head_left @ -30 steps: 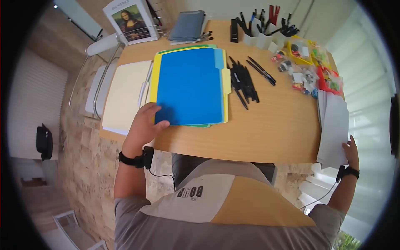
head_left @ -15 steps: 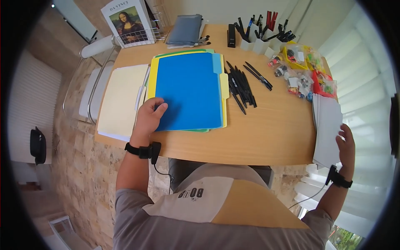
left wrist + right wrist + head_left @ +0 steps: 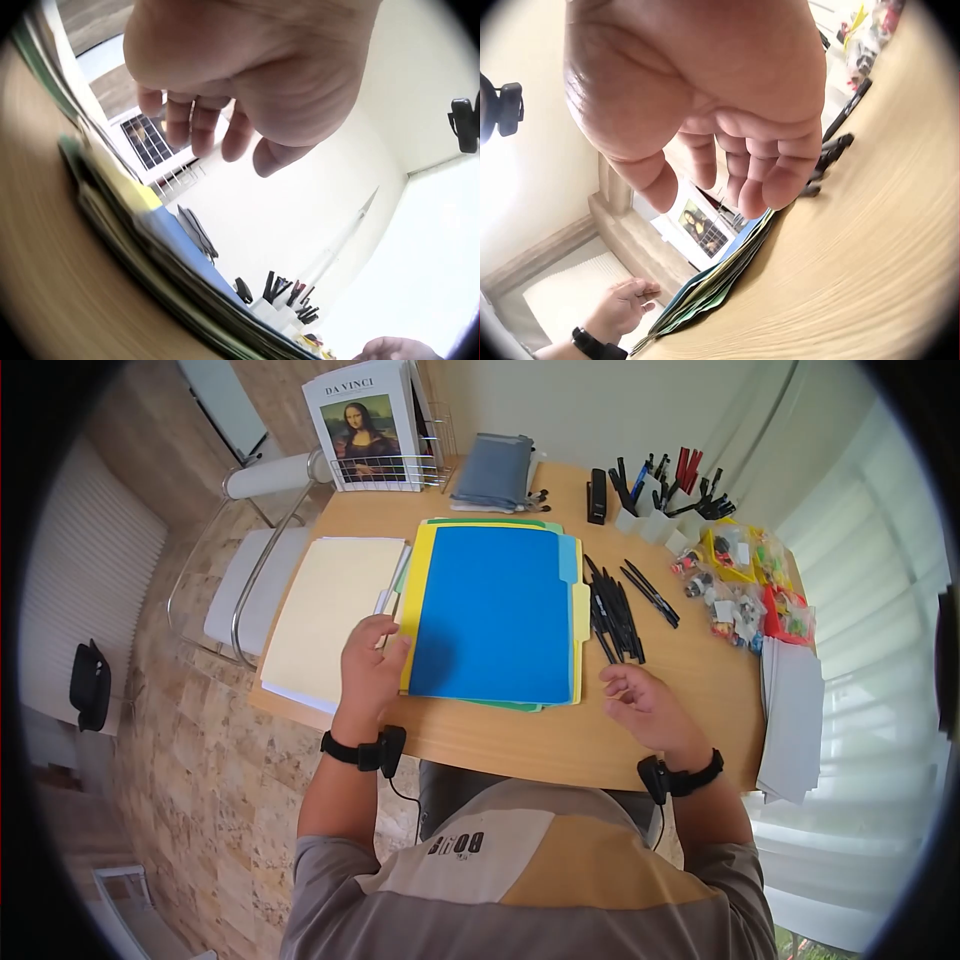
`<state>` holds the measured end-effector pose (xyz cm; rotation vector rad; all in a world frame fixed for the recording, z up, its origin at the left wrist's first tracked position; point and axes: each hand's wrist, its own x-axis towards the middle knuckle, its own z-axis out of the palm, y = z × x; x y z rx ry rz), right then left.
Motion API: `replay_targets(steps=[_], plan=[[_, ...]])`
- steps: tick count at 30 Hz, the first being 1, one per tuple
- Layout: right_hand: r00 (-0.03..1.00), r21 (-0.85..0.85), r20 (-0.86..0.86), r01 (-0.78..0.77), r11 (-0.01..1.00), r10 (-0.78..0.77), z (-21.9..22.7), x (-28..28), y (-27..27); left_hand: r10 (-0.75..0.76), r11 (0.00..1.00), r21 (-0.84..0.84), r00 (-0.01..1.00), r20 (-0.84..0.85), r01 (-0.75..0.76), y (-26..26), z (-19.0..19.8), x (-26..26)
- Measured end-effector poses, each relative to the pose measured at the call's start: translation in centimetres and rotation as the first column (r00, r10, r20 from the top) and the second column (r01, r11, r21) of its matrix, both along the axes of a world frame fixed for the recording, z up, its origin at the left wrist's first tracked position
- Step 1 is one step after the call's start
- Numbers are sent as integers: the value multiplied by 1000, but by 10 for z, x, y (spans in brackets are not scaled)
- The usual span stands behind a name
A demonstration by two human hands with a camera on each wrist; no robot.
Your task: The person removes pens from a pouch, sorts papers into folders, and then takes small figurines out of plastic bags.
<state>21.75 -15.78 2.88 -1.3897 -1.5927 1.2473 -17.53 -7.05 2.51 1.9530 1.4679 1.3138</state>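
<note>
A stack of coloured file folders point(image 3: 495, 615), blue on top with yellow and green edges below, lies at the middle of the desk. My left hand point(image 3: 373, 665) hovers by its lower left corner, fingers loosely bent around nothing. Left of it lies a pile of cream folders point(image 3: 325, 600). My right hand point(image 3: 650, 705) is near the stack's lower right corner, relaxed and holding nothing. Several black pens point(image 3: 617, 615) lie just beyond that hand. In the right wrist view the folder stack point(image 3: 724, 281) shows many layered edges, with the left hand point(image 3: 622, 307) behind it.
White papers point(image 3: 790, 715) lie along the desk's right edge. Behind them are bags of small items in yellow and red bins point(image 3: 785, 615). Pen holders point(image 3: 655, 525), a stapler point(image 3: 597, 495), grey pouches point(image 3: 492, 470) and a wire rack point(image 3: 435, 450) with a Da Vinci book stand at the back.
My right hand has left the white papers at the right edge and come inward beside the folder stack. My left hand has lifted off the blue folder's corner and stays near it.
</note>
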Motion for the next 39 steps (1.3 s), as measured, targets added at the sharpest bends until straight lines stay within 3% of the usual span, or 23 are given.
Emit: replay_targets(steps=[3, 4, 7, 14, 19, 22, 29, 31, 32, 34, 39], plan=[[997, 16, -22, -78, 997, 78, 4, -24, 12, 293, 941, -91, 919, -263, -326, 2, -6, -35], [994, 1, -39, -105, 994, 105, 5, -29, 15, 299, 939, -92, 917, -263, -333, 1, -8, -46], [991, -106, -119, -75, 991, 63, 3, -39, 23, 222, 865, -277, 814, -537, -419, 1, -5, -64], [987, -125, -160, -29, 992, 8, -5, -52, 34, 90, 841, -418, 849, -521, -345, 0, 8, -87], [985, -96, -168, 12, 995, -28, -7, -54, 34, 14, 913, -313, 786, -618, -262, -7, 18, -87], [982, -92, -186, 16, 996, -33, -11, -54, 33, 25, 886, -348, 780, -625, -307, -3, 14, -90], [977, -67, -210, 19, 998, -33, -26, -44, 38, -17, 932, -270, 717, -697, -240, -1, 10, -84], [951, -90, -308, 1, 996, -29, -28, -43, 46, 22, 910, -262, 667, -745, -323, 2, 7, -82], [947, -88, -318, 12, 996, -39, -25, -42, 47, 16, 914, -256, 659, -752, -315, 3, 9, -81], [944, -242, -307, 48, 969, -124, -15, -41, 49, -24, 910, -292, 667, -745, -294, 1, 12, -82], [932, -274, -345, 10, 962, -108, -20, -46, 59, -52, 924, -287, 658, -751, -254, -2, 16, -74]])
